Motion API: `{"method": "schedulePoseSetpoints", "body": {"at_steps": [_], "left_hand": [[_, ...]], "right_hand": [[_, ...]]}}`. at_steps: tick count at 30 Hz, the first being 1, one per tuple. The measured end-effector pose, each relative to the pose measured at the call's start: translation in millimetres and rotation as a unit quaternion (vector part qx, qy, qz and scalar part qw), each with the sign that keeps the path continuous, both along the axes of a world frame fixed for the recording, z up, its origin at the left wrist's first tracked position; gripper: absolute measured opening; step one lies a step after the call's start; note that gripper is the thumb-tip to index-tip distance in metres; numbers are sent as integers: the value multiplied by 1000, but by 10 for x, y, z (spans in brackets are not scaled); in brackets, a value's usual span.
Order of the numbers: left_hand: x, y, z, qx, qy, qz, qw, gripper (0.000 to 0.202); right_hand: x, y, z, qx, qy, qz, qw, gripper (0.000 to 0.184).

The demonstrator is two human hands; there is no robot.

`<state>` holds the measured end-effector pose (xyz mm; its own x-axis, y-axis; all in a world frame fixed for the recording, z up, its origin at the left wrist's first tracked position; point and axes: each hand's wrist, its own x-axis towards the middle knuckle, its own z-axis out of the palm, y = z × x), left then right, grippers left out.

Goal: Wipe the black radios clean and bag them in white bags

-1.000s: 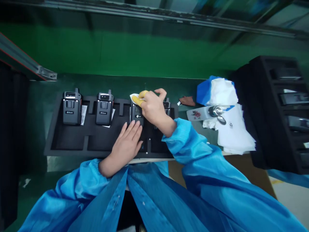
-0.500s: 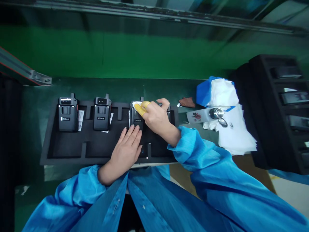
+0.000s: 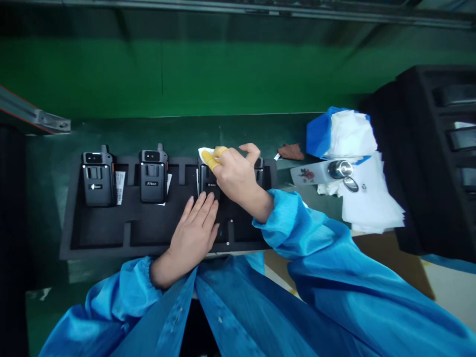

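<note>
My right hand [image 3: 238, 173], with yellow finger cots on two fingers, presses a white wipe [image 3: 204, 152] against the top of a black two-way radio [image 3: 210, 185]. My left hand [image 3: 195, 230] lies flat with its fingers stretched, the fingertips on the lower end of that radio. The radio rests in a black foam tray [image 3: 156, 230]. Two more radios stand to the left in the same tray: one at far left [image 3: 98, 184] and a middle radio [image 3: 153, 182]. Another radio [image 3: 260, 173] is mostly hidden behind my right hand.
Right of the tray are a brown scrap [image 3: 291, 151], a blue box of white wipes [image 3: 318, 139], a flowered bottle with a metal top [image 3: 308, 174] and a stack of white sheets [image 3: 372, 203]. Black foam trays [image 3: 412, 158] holding devices are piled at far right.
My right hand and the wipe have shifted slightly up and left to the radio's upper edge. The left hand stays on the radio. The camera view has turned a little.
</note>
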<state>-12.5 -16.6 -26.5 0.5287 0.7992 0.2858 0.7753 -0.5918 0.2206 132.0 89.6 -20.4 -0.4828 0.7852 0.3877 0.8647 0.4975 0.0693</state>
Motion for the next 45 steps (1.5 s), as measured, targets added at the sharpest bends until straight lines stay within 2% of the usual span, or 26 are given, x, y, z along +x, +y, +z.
{"method": "schedulePoseSetpoints", "body": {"at_steps": [3, 10, 12, 16, 19, 22, 24, 26, 30, 32, 35, 41, 43, 45], "left_hand": [[3, 3, 5, 1, -6, -2, 1000, 39], [-6, -11, -29, -10, -20, -6, 1000, 41], [-9, -16, -44, -18, -24, -6, 1000, 41], [-16, -21, -65, -38, -31, -6, 999, 45], [-15, -18, -57, -37, -30, -8, 999, 45], [-8, -12, -37, -17, -25, -8, 1000, 41], [-6, -9, -32, -14, -24, -7, 1000, 40], [-5, -9, -36, -18, -24, -8, 1000, 41], [-11, -16, -56, -25, -26, -5, 999, 42], [-15, -20, -62, -34, -27, -2, 999, 44], [-19, -21, -68, -44, -24, -6, 999, 47], [-22, -12, -87, -47, -40, -9, 998, 47], [-29, -16, -82, -44, -53, -13, 998, 45], [-39, -26, -69, -32, -64, -13, 997, 42]], "right_hand": [[98, -68, -23, -4, -7, -56, 998, 35], [319, -137, -29, 7, -11, -138, 990, 39], [285, -115, -17, 21, -15, -112, 993, 38], [220, -50, 8, 33, -29, 39, 998, 36], [328, 9, 42, 44, -49, 69, 995, 39], [474, 65, 91, 3, -46, 21, 999, 42], [473, 86, 114, -23, -22, -24, 999, 43], [357, 86, 115, -27, -7, -42, 999, 40], [10, 60, 64, -5, -31, -2, 1000, 36], [-64, 38, 27, 13, -35, -24, 999, 35], [2, -32, -29, 26, -29, -87, 995, 36], [276, -297, -62, -11, -32, -181, 983, 32], [293, -383, -45, 7, -14, -192, 981, 30], [255, -457, -37, 22, -4, -160, 987, 30]]}}
